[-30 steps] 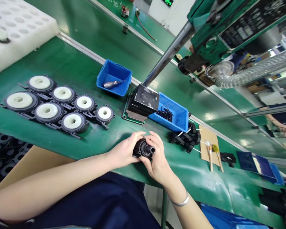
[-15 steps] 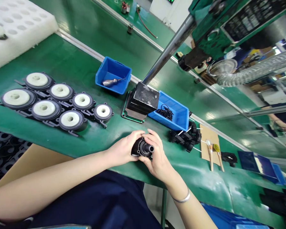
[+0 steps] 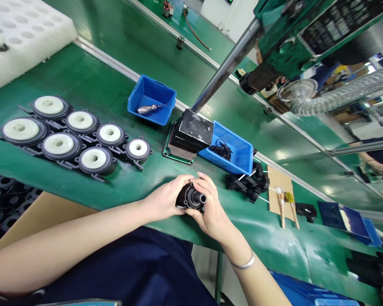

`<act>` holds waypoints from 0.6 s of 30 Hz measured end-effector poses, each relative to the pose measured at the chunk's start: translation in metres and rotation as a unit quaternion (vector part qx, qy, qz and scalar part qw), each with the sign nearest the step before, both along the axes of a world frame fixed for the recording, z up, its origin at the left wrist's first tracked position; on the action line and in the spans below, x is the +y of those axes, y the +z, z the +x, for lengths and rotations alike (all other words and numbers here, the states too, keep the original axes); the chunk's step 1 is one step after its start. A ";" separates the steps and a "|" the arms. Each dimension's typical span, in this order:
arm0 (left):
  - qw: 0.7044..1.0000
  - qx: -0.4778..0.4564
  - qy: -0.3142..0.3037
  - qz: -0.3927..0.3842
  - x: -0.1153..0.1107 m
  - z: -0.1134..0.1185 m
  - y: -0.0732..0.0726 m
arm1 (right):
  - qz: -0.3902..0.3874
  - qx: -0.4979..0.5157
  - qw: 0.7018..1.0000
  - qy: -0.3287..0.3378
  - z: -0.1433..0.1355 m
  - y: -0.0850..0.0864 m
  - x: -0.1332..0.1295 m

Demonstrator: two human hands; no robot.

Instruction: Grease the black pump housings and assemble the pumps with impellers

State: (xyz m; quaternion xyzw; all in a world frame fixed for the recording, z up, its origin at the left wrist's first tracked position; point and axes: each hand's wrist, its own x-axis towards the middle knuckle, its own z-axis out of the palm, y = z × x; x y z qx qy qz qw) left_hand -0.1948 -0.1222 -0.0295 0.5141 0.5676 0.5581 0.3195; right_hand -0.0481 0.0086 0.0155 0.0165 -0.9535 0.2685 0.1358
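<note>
A black plastic housing (image 3: 193, 197) with a round spout facing up is held between both my hands near the bench's front edge. My left hand (image 3: 166, 199) is wrapped round its left side. Around the right side and top curl the fingers of my right hand (image 3: 210, 204), close to the spout. To the left, several black round parts with white discs (image 3: 95, 160) lie in rows on the green bench (image 3: 130, 182).
Beyond my hands stands a press base (image 3: 191, 131) with a slanted metal column. Blue bins (image 3: 151, 100) flank it, one with a screwdriver, one with black rings. Black parts (image 3: 250, 182) and brushes (image 3: 282, 208) lie right. White foam tray (image 3: 28, 38) at upper left.
My hands and the black housing have stayed nearly still. On the far green surface behind the bench, a small part has shifted slightly to the right.
</note>
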 end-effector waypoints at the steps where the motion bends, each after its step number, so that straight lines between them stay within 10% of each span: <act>1: 1.000 -0.001 0.000 -0.001 0.000 0.000 0.000 | 0.000 -0.001 1.000 -0.001 0.000 0.000 0.000; 18: 1.000 0.020 0.018 -0.007 -0.001 0.001 -0.002 | -0.003 -0.007 1.000 0.005 -0.001 -0.001 0.002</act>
